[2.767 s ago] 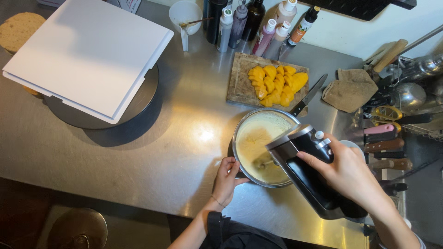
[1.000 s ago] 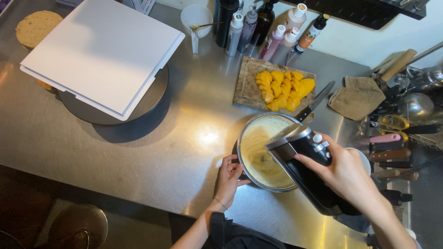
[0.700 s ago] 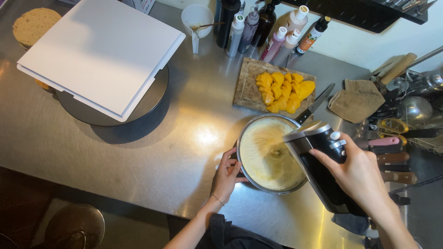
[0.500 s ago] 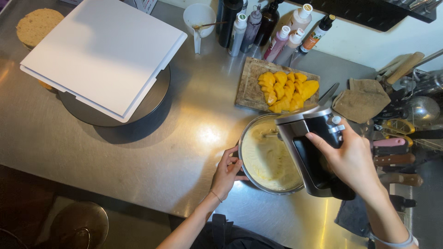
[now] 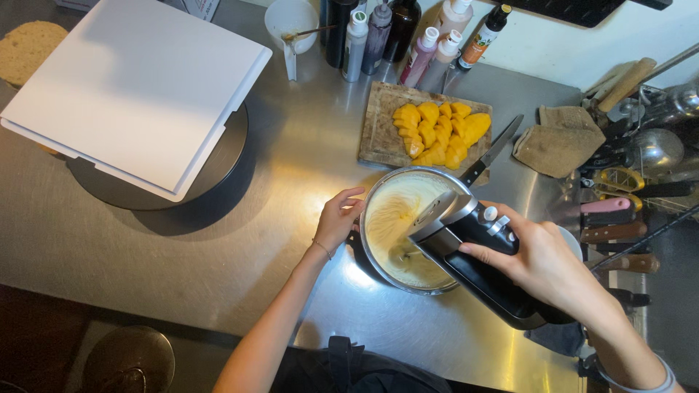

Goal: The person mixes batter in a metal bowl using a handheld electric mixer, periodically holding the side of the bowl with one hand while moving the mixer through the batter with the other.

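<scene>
A metal mixing bowl (image 5: 373,195) of pale yellow cream sits on the steel counter. My left hand (image 5: 338,218) rests against the bowl's left rim, steadying it. My right hand (image 5: 545,260) grips the handle of a black and silver hand mixer (image 5: 466,251) held over the bowl, with its beaters down in the cream. Behind the bowl a wooden cutting board (image 5: 380,127) carries sliced yellow mango (image 5: 435,131), and a knife (image 5: 491,151) lies at the board's right edge.
A white flat box (image 5: 138,91) lies on a dark round turntable (image 5: 218,171) at the left. Several bottles (image 5: 408,36) and a white cup (image 5: 290,18) stand at the back. Folded brown cloths (image 5: 557,138), knife handles (image 5: 611,218) and utensils crowd the right side.
My right hand has swung the mixer around inside the bowl, from the right rim back toward the lower middle. My left hand has stayed on the bowl's left rim.
</scene>
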